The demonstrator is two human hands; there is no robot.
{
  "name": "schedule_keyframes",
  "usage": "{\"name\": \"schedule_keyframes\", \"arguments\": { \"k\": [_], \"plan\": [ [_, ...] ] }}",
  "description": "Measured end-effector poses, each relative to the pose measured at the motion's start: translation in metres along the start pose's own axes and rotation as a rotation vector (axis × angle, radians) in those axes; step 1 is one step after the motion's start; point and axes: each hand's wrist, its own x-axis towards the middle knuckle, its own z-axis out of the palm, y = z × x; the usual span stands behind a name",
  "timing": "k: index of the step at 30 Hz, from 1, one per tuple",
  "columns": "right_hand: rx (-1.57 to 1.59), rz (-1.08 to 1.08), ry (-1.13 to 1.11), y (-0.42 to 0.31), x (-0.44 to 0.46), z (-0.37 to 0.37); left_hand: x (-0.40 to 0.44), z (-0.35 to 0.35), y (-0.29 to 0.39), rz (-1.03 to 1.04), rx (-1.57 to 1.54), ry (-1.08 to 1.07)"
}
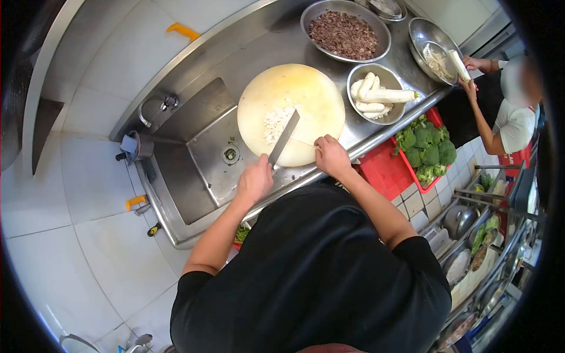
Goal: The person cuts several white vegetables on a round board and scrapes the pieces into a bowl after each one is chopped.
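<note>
My left hand [256, 181] is closed around the handle of a kitchen knife [285, 136], whose broad blade slants over the round cutting board [315, 88]. Small white chopped pieces [275, 123] lie beside the blade. My right hand [333, 156] rests at the board's near edge, fingers curled together on a pale piece of vegetable that barely stands out against the board. Just beyond it, a metal bowl [401, 113] holds several peeled white radishes [385, 95]. Further back, a larger bowl [306, 26] contains chopped brownish-purple bits [343, 35].
On the left is a steel sink [206, 135] with a faucet [154, 109]. Broccoli [426, 147] fills a red crate [432, 183] below the counter. At right, another person [512, 112] holds a white radish [459, 66] over a bowl [421, 35]. Shelves with food containers [462, 220] stand behind.
</note>
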Motion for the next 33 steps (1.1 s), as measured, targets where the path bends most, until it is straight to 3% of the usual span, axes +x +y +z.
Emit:
{"name": "schedule_keyframes", "arguments": {
  "k": [33],
  "plan": [
    [-0.059, -0.096, 0.122, 0.006, 0.002, 0.011, -0.012, 0.019, 0.005, -0.033, 0.021, -0.006]
  ]
}}
